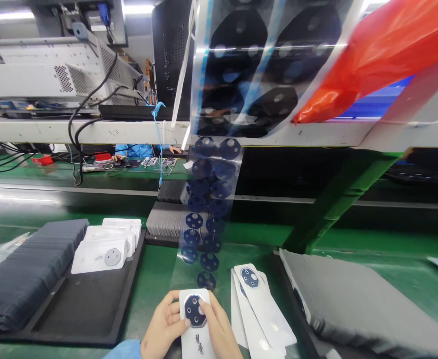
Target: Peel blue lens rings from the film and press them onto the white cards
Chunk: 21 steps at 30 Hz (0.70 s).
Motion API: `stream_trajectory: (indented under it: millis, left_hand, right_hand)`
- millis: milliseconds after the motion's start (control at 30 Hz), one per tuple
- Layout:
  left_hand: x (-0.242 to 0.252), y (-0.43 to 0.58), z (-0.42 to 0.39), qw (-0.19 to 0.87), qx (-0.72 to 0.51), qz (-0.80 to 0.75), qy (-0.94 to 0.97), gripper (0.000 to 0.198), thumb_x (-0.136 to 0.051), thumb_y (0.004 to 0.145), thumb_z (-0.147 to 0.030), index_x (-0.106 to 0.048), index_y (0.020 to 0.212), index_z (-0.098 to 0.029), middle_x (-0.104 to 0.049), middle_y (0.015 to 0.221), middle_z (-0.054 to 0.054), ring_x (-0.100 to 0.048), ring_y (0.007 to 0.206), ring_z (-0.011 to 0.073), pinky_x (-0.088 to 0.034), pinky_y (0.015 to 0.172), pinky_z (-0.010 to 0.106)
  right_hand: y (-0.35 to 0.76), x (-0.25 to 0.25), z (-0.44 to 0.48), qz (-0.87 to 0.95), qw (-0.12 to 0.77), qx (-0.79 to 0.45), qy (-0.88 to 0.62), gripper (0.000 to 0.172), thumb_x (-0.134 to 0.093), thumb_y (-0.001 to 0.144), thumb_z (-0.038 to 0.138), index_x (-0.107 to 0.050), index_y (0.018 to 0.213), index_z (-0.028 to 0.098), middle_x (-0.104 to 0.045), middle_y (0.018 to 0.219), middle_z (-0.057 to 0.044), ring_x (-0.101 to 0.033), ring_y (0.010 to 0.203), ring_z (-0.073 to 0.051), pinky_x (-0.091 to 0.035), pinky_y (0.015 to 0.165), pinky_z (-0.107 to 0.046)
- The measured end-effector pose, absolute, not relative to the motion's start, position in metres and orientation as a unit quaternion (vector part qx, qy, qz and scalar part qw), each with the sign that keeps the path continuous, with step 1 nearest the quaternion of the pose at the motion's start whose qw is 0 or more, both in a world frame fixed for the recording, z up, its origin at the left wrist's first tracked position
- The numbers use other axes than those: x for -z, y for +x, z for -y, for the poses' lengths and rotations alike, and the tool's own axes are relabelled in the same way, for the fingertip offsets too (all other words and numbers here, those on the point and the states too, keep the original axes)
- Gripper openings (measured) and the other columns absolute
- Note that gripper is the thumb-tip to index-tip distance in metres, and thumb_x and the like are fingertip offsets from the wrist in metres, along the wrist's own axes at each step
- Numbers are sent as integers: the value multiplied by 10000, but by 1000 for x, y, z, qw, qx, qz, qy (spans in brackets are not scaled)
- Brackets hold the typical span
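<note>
White, rounded and flat, the phone-back-shaped panel (199,333) sits at the bottom centre of the frame, its top bearing a dark blue eight-sided piece with round holes (195,313). The left hand (163,326) is closed on its left edge, thumb at the piece's lower corner; the right hand (221,326) is closed along the other edge, thumb on the piece's right side.

Just above hangs a clear film strip with dark blue pieces (214,227). To the right lie fanned white panels (260,316); at lower left, a black shallow tray (87,304) carries overlapping white panels (99,252).

Uneven thumb pressure could skew the dark piece against the holes or trap a bubble, and a smudge from bare skin seems possible. A nudge from the right forearm could slide the fanned panels apart.

The held panel's lower end is cut off, the fingertips behind it are hidden, and whether the piece sits flush is hard to make out.
</note>
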State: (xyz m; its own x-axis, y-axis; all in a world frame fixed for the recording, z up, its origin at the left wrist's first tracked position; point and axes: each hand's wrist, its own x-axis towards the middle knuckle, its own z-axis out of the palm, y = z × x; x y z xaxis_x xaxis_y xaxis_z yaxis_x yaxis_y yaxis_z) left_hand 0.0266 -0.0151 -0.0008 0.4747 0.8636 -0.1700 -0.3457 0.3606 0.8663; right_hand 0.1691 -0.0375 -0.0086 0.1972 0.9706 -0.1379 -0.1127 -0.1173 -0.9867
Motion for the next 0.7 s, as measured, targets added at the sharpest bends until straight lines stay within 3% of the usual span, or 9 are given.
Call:
stream_trajectory:
  millis: [100, 167, 300, 367, 467, 567, 633, 700]
  left_hand:
    - [0, 25, 11, 750, -425, -335, 381, 486, -841, 667, -289, -558, 1044, -169, -729, 998, 133, -700, 893, 276, -529, 751, 335]
    - [-3, 23, 8, 725, -460, -354, 371, 454, -832, 676, -271, -561, 1028, -176, -723, 1018, 121, -690, 917, 268, -517, 779, 331]
    - [-9, 21, 7, 693, -514, -369, 346, 382, -826, 671, -249, -576, 956, -196, -711, 1022, 81, -672, 947, 246, -501, 800, 307]
    - [-13, 21, 8, 713, -505, -343, 346, 370, -831, 659, -249, -583, 930, -198, -704, 1005, 71, -671, 934, 242, -503, 770, 296]
    - [-14, 14, 2, 728, -469, -310, 392, 354, -816, 676, -255, -586, 939, -198, -692, 1019, 82, -673, 945, 253, -515, 799, 324]
    - [-11, -16, -22, 585, -497, -388, 510, 284, -686, 801, -327, -563, 1027, -206, -670, 1131, 118, -652, 1039, 269, -503, 917, 391]
    - [-7, -48, -46, 366, -501, -508, 597, 254, -540, 868, -387, -541, 1050, -209, -670, 1142, 123, -651, 1056, 254, -498, 954, 401]
    - [0, -85, -69, 285, -490, -561, 603, 332, -539, 822, -381, -525, 1095, -193, -630, 1202, 149, -588, 1162, 283, -431, 1033, 454]
  right_hand:
    - [168, 17, 38, 421, 531, -493, -545, 340, -464, 891, 445, -607, 1049, 180, -703, 969, -66, -649, 854, -222, -503, 750, -293]
    - [167, 27, 38, 471, 536, -440, -545, 409, -429, 913, 433, -516, 1223, 181, -688, 1063, -96, -664, 790, -215, -522, 716, -310]
    - [163, 45, 38, 655, 497, -145, -551, 654, -569, 829, 403, -363, 1419, 214, -517, 1368, -141, -629, 1026, -310, -515, 842, -400]
    - [163, 47, 36, 718, 447, -6, -533, 680, -590, 807, 366, -366, 1433, 221, -505, 1383, -137, -588, 1101, -352, -501, 864, -433]
    - [173, 37, 32, 733, 411, 97, -533, 658, -508, 844, 260, -297, 1467, 222, -542, 1337, -135, -586, 1097, -339, -494, 864, -441]
    - [196, 21, 27, 681, 408, 150, -589, 599, -485, 885, 286, -297, 1451, 221, -512, 1343, -170, -553, 1130, -368, -492, 851, -471]
    - [219, 16, 23, 628, 396, 165, -650, 562, -477, 899, 394, -352, 1408, 190, -495, 1333, -207, -546, 1122, -403, -499, 822, -499]
    - [244, 20, 19, 583, 358, 154, -713, 593, -426, 901, 488, -394, 1374, 133, -510, 1279, -242, -569, 1073, -425, -509, 787, -523]
